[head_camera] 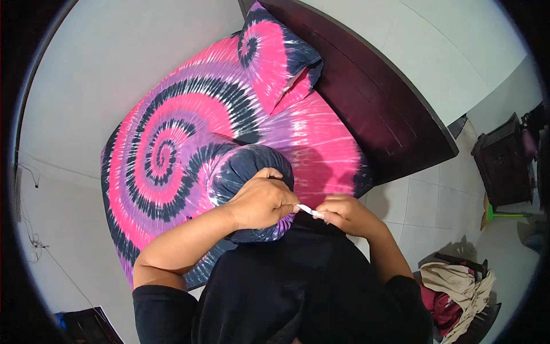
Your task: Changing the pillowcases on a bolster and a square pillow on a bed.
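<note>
A bolster in a dark, pink and purple tie-dye cover (253, 161) lies on the bed, its gathered end towards me. My left hand (264, 202) rests against that end and pinches one end of a short white twisted strip (307, 210), perhaps a cord or tie. The strip's other end is between the thumb and fingers of my right hand (343, 213), just right of the bolster. Whether the strip is joined to the cover is hidden by my left hand. Beneath lies a pink, purple and black spiral tie-dye bedsheet (172, 112).
A matching pillow (275, 56) leans at the dark wooden headboard (369, 90). To the right stand a dark cabinet (505, 163) and a chair with beige and red cloths (455, 288) on a tiled floor (421, 202). A wall borders the bed's far side.
</note>
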Motion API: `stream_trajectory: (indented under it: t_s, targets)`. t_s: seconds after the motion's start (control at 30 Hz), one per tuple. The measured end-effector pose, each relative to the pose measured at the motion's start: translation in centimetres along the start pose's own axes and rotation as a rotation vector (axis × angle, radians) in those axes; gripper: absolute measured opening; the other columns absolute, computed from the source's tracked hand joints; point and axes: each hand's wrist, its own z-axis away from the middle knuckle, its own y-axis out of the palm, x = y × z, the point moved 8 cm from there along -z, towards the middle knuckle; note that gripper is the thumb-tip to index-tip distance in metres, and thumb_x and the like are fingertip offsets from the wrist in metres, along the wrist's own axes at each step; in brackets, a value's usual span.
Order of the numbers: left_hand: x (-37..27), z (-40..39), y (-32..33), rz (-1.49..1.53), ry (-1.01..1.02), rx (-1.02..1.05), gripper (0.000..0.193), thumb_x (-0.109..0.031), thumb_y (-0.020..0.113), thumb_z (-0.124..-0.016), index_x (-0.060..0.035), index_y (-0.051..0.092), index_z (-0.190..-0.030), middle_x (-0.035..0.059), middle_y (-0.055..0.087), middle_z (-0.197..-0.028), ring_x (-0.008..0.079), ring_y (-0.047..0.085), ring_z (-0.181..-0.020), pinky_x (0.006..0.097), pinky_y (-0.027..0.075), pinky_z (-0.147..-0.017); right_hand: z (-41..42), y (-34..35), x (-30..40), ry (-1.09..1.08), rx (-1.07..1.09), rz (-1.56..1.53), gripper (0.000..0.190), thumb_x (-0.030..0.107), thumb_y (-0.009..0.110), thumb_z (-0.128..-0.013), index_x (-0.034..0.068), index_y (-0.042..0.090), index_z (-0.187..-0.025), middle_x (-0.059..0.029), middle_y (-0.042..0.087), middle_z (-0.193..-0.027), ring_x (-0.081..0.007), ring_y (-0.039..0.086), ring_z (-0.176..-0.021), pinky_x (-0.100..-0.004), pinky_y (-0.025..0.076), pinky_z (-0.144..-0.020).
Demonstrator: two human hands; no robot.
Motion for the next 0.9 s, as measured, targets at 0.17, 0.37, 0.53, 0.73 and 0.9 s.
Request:
stream_trajectory:
  t_s: [0.17,0.37,0.53,0.73,0.9]
  targets:
    - [0.6,0.0,-0.4,0.001,-0.019,-0.01,0.012,-0.02,0.061,-0.084,-0.0105,0.068,-0.088,0.0029,0.066,-0.081,0.0176,0.06,-0.083,0.0362,0.032,-0.096,-2.1,-0.2,4.9,-0.406,-0.236,0.291,0.021,0.021,0.057,-0.088,0.002,0.063,-0.096,-0.0053,0.058,-0.074,-0.0187,0.052,-0.062,-0.0278,0.042,-0.063]
    - [1.4,0.3,-0.7,0.022,-0.035,-0.014,0.01,-0.018,0.063,-0.083,-0.0115,0.068,-0.089,0.002,0.066,-0.081,0.0163,0.061,-0.082,0.0353,0.032,-0.093,-0.4,1.6,-1.2,0.389,-0.001,-0.842,0.02,0.02,0.055,-0.091,0.001,0.06,-0.091,0.0008,0.045,-0.061,-0.0098,0.039,-0.049,-0.0215,0.033,-0.048]
    - [1.4,0.8,-1.6,0.044,-0.074,-0.057,0.009,-0.013,0.065,-0.079,-0.0129,0.068,-0.087,0.0012,0.066,-0.079,0.015,0.06,-0.079,0.0333,0.033,-0.088,2.5,-3.6,-2.1,0.125,-0.448,-1.145,0.015,0.018,0.056,-0.091,0.006,0.053,-0.081,0.0057,0.032,-0.057,-0.0034,0.027,-0.044,-0.02,0.021,-0.039]
    - [-0.2,-0.1,-1.6,0.017,-0.031,-0.099,0.01,-0.008,0.063,-0.076,-0.012,0.068,-0.084,0.0003,0.066,-0.079,0.0147,0.059,-0.076,0.0313,0.032,-0.087,2.3,-3.1,-3.1,0.222,-0.51,-1.342,0.017,0.016,0.053,-0.092,0.007,0.051,-0.078,0.0057,0.031,-0.056,-0.0036,0.026,-0.044,-0.0207,0.019,-0.04]
    - [1.1,-0.6,-1.1,0.138,-0.112,-0.074,0.01,-0.004,0.062,-0.074,-0.0109,0.069,-0.078,0.0018,0.067,-0.081,0.0152,0.06,-0.075,0.0295,0.031,-0.089,0.1,-0.4,0.3,0.143,-0.256,-1.146,0.013,0.014,0.05,-0.093,0.003,0.056,-0.09,0.0031,0.039,-0.059,-0.0066,0.034,-0.048,-0.0227,0.027,-0.043]
